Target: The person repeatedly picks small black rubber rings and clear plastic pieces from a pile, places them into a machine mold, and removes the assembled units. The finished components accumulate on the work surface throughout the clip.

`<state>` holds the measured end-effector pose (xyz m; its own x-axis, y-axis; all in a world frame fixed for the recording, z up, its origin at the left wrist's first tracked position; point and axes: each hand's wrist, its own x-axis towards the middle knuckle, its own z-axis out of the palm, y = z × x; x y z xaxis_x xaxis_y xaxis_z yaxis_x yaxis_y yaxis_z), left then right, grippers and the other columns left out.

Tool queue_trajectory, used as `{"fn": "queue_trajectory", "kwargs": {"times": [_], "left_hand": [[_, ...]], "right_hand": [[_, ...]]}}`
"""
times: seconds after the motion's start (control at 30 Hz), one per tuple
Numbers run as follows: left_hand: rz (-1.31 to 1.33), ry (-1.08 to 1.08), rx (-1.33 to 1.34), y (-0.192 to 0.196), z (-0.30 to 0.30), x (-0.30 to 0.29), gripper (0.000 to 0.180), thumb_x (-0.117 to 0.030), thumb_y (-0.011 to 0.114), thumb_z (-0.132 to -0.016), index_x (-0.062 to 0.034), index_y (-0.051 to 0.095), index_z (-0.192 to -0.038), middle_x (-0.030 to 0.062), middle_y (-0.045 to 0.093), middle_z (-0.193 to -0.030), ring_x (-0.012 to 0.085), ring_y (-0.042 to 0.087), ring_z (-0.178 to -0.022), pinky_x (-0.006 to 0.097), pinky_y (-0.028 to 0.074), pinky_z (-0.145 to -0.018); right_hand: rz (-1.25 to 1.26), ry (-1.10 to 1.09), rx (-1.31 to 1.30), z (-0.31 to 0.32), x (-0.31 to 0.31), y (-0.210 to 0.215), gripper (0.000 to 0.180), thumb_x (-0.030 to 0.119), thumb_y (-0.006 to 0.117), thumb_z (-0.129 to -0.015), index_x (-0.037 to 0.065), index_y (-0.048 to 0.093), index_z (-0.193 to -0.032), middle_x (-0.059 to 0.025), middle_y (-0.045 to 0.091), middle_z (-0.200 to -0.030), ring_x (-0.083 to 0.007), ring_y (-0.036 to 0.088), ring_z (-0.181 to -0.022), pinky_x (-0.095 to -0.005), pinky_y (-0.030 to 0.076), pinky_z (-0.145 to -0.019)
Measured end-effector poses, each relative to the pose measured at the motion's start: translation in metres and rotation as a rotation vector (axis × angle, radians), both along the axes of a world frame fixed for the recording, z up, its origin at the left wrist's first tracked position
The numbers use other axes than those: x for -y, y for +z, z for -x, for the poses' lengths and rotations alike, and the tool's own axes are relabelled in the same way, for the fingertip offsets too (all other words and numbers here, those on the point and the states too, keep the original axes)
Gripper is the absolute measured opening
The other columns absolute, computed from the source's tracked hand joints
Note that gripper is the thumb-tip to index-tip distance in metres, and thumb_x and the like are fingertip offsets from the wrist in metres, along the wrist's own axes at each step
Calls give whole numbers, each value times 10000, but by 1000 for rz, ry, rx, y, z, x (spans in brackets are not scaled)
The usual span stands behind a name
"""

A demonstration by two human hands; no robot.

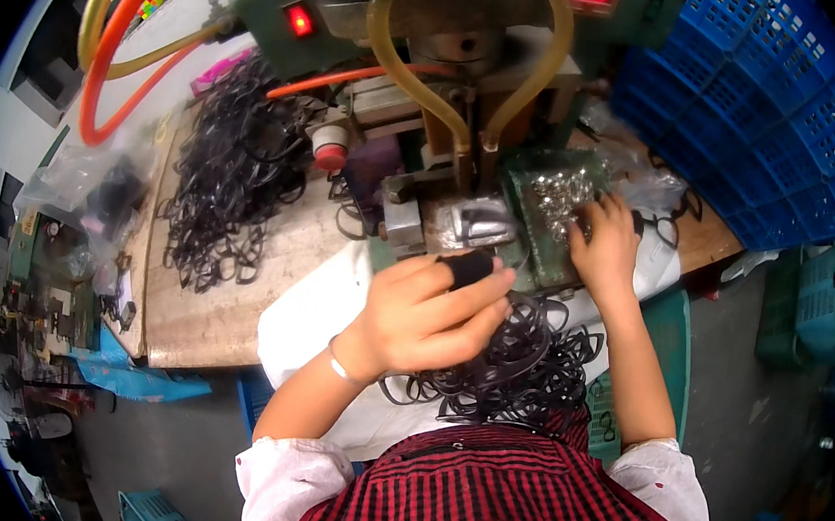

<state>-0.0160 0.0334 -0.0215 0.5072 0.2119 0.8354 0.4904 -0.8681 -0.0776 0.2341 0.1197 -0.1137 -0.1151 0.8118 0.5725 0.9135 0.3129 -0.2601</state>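
Head view, looking down onto a cluttered table [221, 317] with a green press machine [454, 93] at the far middle. Left hand [428, 312] raised just near of the machine's metal fixture [476, 224], fingers curled together and clamped on a small black piece [467, 265] held between thumb and fingertips; silver bracelet [339, 364] on that wrist. Right hand [602, 246] further right and slightly farther, well apart from the left, palm down with fingers spread into a green tray [532, 221] of small shiny metal parts [565, 192]; cannot tell whether anything is pinched between those fingers. Heap of black eyeglass frames [518, 366] lying near, just below both hands and touching the left hand's underside, over a white cloth [318, 301]. Second, larger heap of black frames [229, 177] spread on the left of the table, well apart from the hands. Red round button [330, 155] left of the fixture. Orange hose [117, 41] and yellow hoses [406, 69] looping over the far side of the machine. Blue plastic crate [782, 125] tilted at far right. Clear plastic bags [93, 184] at the left edge of the table. Red-and-black checked apron [515, 501] at the near edge.
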Motion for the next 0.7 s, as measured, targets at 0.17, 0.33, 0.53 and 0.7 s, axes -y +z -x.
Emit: {"fn": "queue_trajectory", "kwargs": {"times": [0.17, 0.33, 0.53, 0.7], "left_hand": [[-3, 29, -32, -9, -4, -3, 201, -92, 754, -739, -69, 624, -890, 85, 706, -994, 214, 680, -814, 292, 558, -640], [-39, 41, 49, -17, -5, -5, 200, -97, 759, -726, -86, 628, -876, 56, 707, -991, 176, 656, -783, 262, 525, -590], [75, 49, 134, -25, -7, 7, 188, -78, 733, -753, -76, 631, -911, 76, 680, -1085, 220, 668, -870, 336, 556, -775], [145, 268, 206, -53, 14, 51, 258, -44, 700, -757, -50, 641, -1008, 148, 638, -1184, 314, 652, -1028, 429, 501, -924]], "right_hand": [[-9, 69, -253, -2, -18, 14, 112, 123, 695, -766, 28, 674, -822, -177, 654, -1020, -371, 577, -1030, -428, 437, -924], [129, 70, -449, -11, -27, -4, 132, 104, 662, -819, 28, 697, -921, -132, 682, -910, -284, 654, -826, -349, 501, -747], [126, 124, -389, 17, -27, 10, 172, 90, 606, -860, 36, 706, -989, -147, 691, -996, -308, 657, -932, -356, 493, -851], [83, 156, -387, 7, -21, -11, 196, 64, 617, -859, 11, 704, -1026, -156, 696, -1032, -273, 657, -977, -326, 482, -886]]}}
